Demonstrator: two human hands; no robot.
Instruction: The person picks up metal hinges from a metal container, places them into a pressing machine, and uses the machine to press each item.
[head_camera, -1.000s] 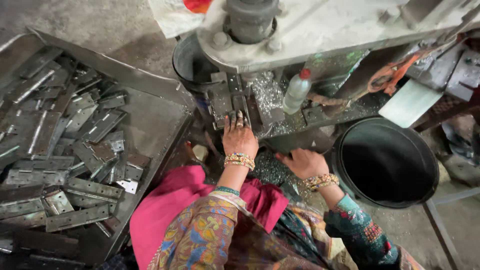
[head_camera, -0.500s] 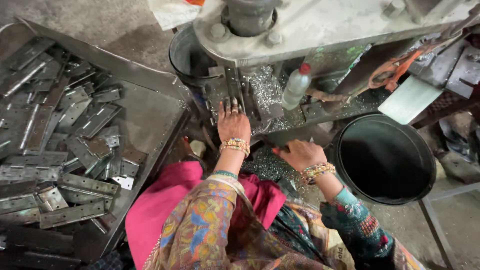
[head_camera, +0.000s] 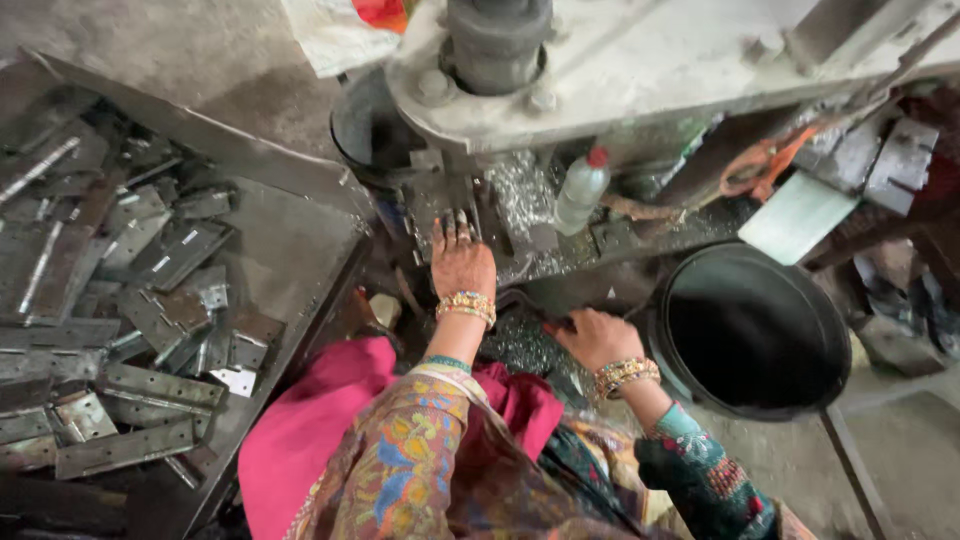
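Observation:
My left hand (head_camera: 461, 262) reaches forward and lies flat, fingers stretched out, on the metal die plate (head_camera: 440, 205) under the grey press machine (head_camera: 640, 60). Whether a metal piece sits under the fingers is hidden. My right hand (head_camera: 596, 338) rests lower down, palm down with fingers curled over the dark edge beside a heap of shiny metal scraps (head_camera: 515, 345). What its fingers hold is hidden. Both wrists wear beaded bangles.
A large metal tray (head_camera: 290, 250) at my left holds several flat grey hinge plates (head_camera: 150, 270). A black bucket (head_camera: 750, 330) stands at my right. A plastic bottle with a red cap (head_camera: 582, 188) stands on the press base. Pink cloth (head_camera: 310, 430) covers my lap.
My left hand has slid forward from the front of the press base onto the die plate. My right hand has stayed in about the same place.

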